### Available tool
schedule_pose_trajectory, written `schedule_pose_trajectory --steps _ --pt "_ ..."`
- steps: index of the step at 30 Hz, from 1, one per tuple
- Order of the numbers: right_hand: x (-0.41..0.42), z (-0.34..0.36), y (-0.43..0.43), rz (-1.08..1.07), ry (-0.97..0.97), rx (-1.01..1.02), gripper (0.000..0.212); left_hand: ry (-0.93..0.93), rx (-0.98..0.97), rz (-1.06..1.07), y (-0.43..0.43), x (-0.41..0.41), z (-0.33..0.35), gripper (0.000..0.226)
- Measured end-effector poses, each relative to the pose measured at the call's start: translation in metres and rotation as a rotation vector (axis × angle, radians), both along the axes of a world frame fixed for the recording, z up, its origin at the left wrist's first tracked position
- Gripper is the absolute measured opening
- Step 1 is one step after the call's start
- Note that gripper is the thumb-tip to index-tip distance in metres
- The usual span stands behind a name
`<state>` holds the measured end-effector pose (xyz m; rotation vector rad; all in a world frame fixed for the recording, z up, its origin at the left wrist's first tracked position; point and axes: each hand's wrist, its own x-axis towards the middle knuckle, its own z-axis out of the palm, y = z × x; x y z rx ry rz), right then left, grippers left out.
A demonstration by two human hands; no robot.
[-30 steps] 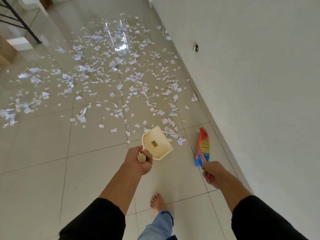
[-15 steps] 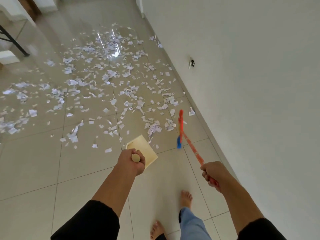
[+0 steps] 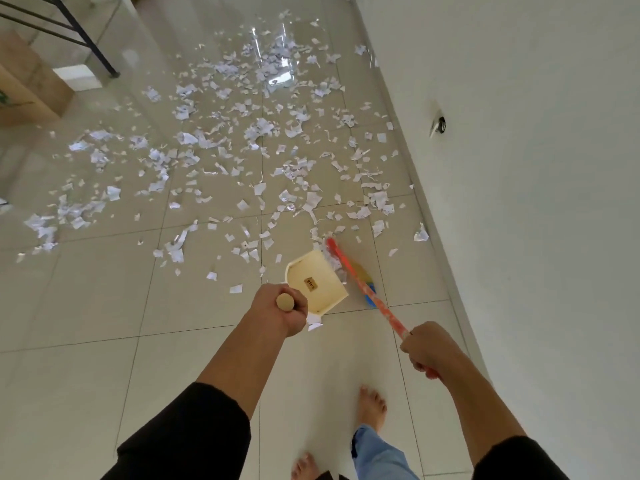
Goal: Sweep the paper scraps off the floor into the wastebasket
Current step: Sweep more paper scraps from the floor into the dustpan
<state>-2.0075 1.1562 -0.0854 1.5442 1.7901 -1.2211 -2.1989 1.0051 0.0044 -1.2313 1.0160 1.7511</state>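
Observation:
White paper scraps (image 3: 263, 133) lie scattered across the glossy tiled floor ahead of me. My left hand (image 3: 282, 311) grips the wooden handle of a cream dustpan (image 3: 318, 284), whose tray rests on the floor with its mouth toward the scraps. My right hand (image 3: 427, 348) holds the orange handle of a broom (image 3: 360, 277). The broom head lies against the dustpan's right edge, where a few scraps are bunched. One scrap (image 3: 314, 323) lies just behind the pan. No wastebasket is in view.
A white wall (image 3: 519, 168) with a small fitting (image 3: 439, 125) runs along the right. A dark metal frame (image 3: 86, 43) and a wooden box (image 3: 31, 84) stand at the far left. My bare feet (image 3: 372, 407) are on the tiles below the hands.
The broom head has swung in from right of the dustpan to press against its right edge, gathering scraps there. The dustpan now sits flat with its inside showing. I have stepped forward.

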Motion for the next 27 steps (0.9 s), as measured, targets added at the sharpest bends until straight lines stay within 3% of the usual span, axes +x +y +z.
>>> schedule_pose_trajectory --steps 5,10,15,18,27 --pt "-0.008 0.014 0.038 0.079 0.046 0.132 0.018 0.020 -0.023 0.024 0.042 -0.007 0.009 0.020" --pt "-0.022 0.004 0.074 0.085 -0.026 0.300 0.002 0.051 -0.036 0.008 0.066 -0.008 0.013 0.018" --pt "-0.029 -0.016 0.121 -0.195 0.047 0.042 0.013 0.057 -0.017 -0.029 0.086 -0.010 0.015 0.017" --pt "-0.013 -0.008 0.143 -0.226 0.021 -0.033 0.014 0.053 -0.003 -0.061 0.099 -0.012 0.012 0.020" --pt "0.001 -0.006 0.129 -0.165 0.005 0.198 0.009 0.017 0.014 -0.087 0.119 -0.004 0.001 0.018"
